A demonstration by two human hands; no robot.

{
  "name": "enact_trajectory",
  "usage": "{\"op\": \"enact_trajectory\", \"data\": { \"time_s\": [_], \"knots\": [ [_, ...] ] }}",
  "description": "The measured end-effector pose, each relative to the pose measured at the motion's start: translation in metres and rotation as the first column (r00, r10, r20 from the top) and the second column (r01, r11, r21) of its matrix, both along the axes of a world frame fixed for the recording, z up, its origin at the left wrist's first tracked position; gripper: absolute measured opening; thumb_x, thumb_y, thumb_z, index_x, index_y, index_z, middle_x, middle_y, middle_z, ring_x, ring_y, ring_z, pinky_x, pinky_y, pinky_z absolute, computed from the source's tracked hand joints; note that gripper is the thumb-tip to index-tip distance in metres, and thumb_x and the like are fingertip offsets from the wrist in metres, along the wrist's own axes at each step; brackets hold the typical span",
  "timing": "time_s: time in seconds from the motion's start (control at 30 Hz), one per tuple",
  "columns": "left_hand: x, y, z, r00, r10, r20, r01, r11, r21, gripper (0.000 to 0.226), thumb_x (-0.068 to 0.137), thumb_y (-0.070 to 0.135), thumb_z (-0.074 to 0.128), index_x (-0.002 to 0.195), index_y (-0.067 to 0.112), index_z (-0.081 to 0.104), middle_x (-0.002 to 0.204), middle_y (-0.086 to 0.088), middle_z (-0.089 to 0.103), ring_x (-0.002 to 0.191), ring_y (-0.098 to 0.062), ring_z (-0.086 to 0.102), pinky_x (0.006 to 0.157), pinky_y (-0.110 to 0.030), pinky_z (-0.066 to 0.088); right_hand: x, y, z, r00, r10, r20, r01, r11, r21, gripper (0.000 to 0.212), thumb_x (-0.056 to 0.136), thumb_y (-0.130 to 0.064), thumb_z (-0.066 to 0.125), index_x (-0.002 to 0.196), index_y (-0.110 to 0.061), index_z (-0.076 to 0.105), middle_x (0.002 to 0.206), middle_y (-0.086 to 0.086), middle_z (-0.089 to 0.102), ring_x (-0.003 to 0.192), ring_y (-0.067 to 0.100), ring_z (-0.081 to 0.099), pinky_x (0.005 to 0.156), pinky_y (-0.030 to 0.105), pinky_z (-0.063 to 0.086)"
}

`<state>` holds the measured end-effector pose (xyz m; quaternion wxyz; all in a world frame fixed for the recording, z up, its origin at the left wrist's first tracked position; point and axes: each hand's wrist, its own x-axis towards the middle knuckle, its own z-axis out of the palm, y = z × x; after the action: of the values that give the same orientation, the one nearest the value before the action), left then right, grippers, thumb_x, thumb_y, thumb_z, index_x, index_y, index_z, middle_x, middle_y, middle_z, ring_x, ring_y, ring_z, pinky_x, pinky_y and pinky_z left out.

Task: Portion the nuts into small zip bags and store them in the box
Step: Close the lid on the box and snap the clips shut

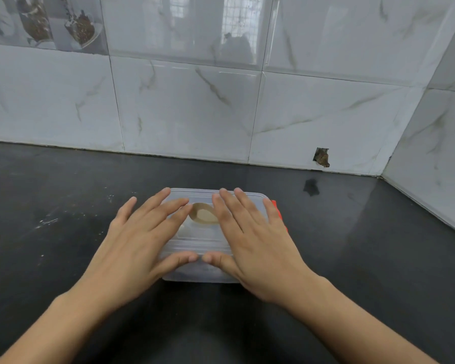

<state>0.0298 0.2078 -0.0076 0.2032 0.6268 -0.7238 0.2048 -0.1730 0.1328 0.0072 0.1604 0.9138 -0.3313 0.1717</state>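
Evidently you were sealing the box (pixel 210 235): left hand (pixel 132 243) and right hand (pixel 255 245) lay flat on its lid, fingers straight, spread; next, press the rim shut.

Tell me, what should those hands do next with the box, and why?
Probably press down along the lid's edges to snap it shut. The left hand and right hand both lie flat on the lid, and something tan shows inside the box.
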Motion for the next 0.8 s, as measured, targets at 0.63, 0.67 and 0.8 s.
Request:
{"op": "enact_trajectory", "data": {
  "time_s": [0.63, 0.67, 0.8],
  "knots": [
    [0.040, -0.181, 0.006, 0.987, 0.155, -0.046, -0.138, 0.956, 0.259, 0.068, 0.098, 0.052, 0.022, 0.152, 0.014, 0.004, 0.161, 0.000, 0.005, 0.148, -0.015, -0.004, 0.119, -0.039, 0.009, 0.062, -0.179, 0.008, 0.997, -0.076, -0.009, 0.076, 0.984, 0.161, 0.071, 0.097, -0.056, 0.022, 0.152, -0.013, 0.010, 0.160, 0.003, 0.010, 0.148, 0.018, 0.004, 0.119, 0.038, 0.003],
    [0.042, -0.190, 0.006, 0.987, 0.154, -0.046, -0.138, 0.959, 0.248, 0.067, 0.098, 0.051, 0.023, 0.152, 0.014, 0.005, 0.161, 0.000, 0.006, 0.148, -0.015, -0.003, 0.119, -0.040, 0.010, 0.065, -0.188, 0.008, 0.997, -0.078, -0.008, 0.078, 0.984, 0.162, 0.071, 0.097, -0.056, 0.022, 0.152, -0.013, 0.011, 0.160, 0.003, 0.011, 0.148, 0.018, 0.004, 0.118, 0.037, 0.003],
    [0.051, -0.225, 0.002, 0.986, 0.161, -0.054, -0.146, 0.968, 0.205, 0.065, 0.098, 0.050, 0.023, 0.151, 0.016, 0.009, 0.160, 0.001, 0.012, 0.148, -0.015, 0.000, 0.119, -0.038, 0.010, 0.077, -0.221, 0.008, 0.995, -0.094, 0.021, 0.089, 0.982, 0.167, 0.070, 0.097, -0.056, 0.024, 0.151, -0.012, 0.017, 0.159, 0.004, 0.017, 0.147, 0.019, 0.009, 0.119, 0.038, 0.006]
  ]
}}
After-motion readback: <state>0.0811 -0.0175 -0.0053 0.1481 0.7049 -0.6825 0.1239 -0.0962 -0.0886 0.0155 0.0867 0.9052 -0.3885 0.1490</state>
